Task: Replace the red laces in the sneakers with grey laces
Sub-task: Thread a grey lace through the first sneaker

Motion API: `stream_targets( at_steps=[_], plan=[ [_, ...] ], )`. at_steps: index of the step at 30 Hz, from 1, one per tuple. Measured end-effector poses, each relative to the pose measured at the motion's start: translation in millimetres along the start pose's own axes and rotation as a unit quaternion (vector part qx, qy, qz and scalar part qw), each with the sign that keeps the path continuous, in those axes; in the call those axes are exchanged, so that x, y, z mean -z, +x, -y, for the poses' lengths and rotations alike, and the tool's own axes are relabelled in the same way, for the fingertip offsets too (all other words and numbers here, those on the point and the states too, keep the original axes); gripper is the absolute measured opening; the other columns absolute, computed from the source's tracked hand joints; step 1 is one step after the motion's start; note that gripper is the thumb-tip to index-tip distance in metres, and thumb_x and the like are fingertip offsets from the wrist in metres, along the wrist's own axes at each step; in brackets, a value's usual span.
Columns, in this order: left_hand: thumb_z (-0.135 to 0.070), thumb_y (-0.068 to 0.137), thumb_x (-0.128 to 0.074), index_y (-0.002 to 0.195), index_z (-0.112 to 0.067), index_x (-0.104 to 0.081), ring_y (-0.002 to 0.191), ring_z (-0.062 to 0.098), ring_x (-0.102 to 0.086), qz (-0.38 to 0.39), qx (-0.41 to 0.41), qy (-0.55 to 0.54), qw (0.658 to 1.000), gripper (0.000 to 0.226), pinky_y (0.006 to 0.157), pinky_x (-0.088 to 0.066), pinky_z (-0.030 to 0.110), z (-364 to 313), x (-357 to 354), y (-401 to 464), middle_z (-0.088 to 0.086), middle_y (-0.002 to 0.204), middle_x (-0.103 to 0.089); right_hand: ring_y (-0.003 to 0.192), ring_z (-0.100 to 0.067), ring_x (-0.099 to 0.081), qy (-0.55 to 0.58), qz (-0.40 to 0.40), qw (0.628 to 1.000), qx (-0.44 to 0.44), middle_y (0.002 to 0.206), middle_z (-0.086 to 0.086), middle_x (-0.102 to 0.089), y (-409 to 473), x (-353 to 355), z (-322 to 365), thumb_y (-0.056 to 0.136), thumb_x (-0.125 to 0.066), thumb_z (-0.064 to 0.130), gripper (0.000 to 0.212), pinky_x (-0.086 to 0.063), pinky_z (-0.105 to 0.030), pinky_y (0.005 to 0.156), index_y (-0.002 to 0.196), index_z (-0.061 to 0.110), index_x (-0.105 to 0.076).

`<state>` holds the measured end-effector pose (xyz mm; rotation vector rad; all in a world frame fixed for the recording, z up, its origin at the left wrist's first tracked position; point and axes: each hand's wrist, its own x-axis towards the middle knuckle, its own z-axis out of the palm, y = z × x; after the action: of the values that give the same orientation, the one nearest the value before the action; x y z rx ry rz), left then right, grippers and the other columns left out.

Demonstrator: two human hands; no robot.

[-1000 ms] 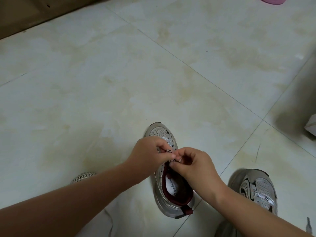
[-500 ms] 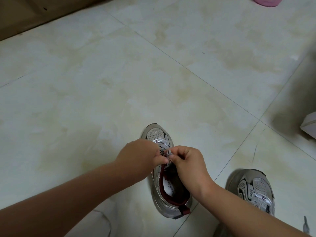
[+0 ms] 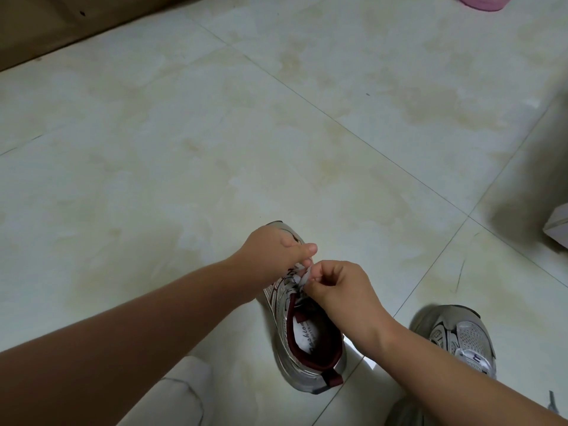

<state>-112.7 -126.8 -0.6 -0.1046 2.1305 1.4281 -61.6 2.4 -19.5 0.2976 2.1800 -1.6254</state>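
Note:
A silver-grey sneaker (image 3: 302,364) with a dark red collar stands on the tiled floor, toe pointing away from me. Both hands work over its lace area. My right hand (image 3: 341,290) pinches a pale grey lace (image 3: 304,279) just above the tongue. Curled over the toe end, my left hand (image 3: 276,252) has its fingers on the lace area; what they hold is hidden. A second grey sneaker (image 3: 461,336) with pale laces stands to the right, partly behind my right forearm. No red lace is in view.
A pink object (image 3: 482,1) sits at the top right edge of the floor. A pale object (image 3: 558,226) pokes in at the right edge. A brown wooden base (image 3: 46,32) runs along the top left. Pale trouser fabric (image 3: 172,395) covers my knee at the bottom.
My left hand has slid forward over the sneaker's toe. My right hand has lifted the lace slightly upward. The sneaker has stayed where it was.

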Motion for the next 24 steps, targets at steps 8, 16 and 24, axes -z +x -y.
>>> stream_targets(
  at_steps=[8,16,24],
  plan=[
    [-0.013,0.092,-0.053,0.084,-0.021,-0.065,0.068,0.003,-0.057,0.051,0.016,-0.152,0.987,0.016,0.056,-0.047,0.011,10.5,-7.1,-6.3,-0.001,0.078,-0.063,0.054,-0.014,-0.038,0.096,0.005,0.994,-0.044,0.061,-0.010,-0.045,4.9,2.5,-2.1,0.084,-0.059,-0.002,0.008,-0.034,-0.022,0.055,0.081,-0.005,-0.053],
    [0.009,0.070,-0.071,0.085,-0.023,-0.055,0.063,0.007,-0.063,-0.018,-0.033,-0.087,0.996,0.038,0.067,-0.051,0.020,31.1,-7.3,-13.0,-0.006,0.065,-0.068,0.045,-0.001,-0.046,0.115,0.012,0.989,-0.087,0.064,-0.002,-0.054,5.8,4.4,2.9,0.084,-0.056,-0.006,0.030,-0.035,-0.013,0.050,0.089,0.019,-0.040],
    [-0.014,0.068,-0.075,0.059,-0.022,-0.061,0.056,0.005,-0.054,-0.125,-0.149,0.089,0.977,0.018,0.058,-0.045,0.014,44.4,-16.5,-19.0,-0.009,0.054,-0.058,0.055,-0.008,-0.045,0.007,0.015,1.000,-0.022,0.068,-0.002,-0.052,0.7,-1.5,5.0,0.076,-0.062,-0.010,0.040,-0.043,-0.016,0.051,0.091,0.020,-0.041]
  ],
)
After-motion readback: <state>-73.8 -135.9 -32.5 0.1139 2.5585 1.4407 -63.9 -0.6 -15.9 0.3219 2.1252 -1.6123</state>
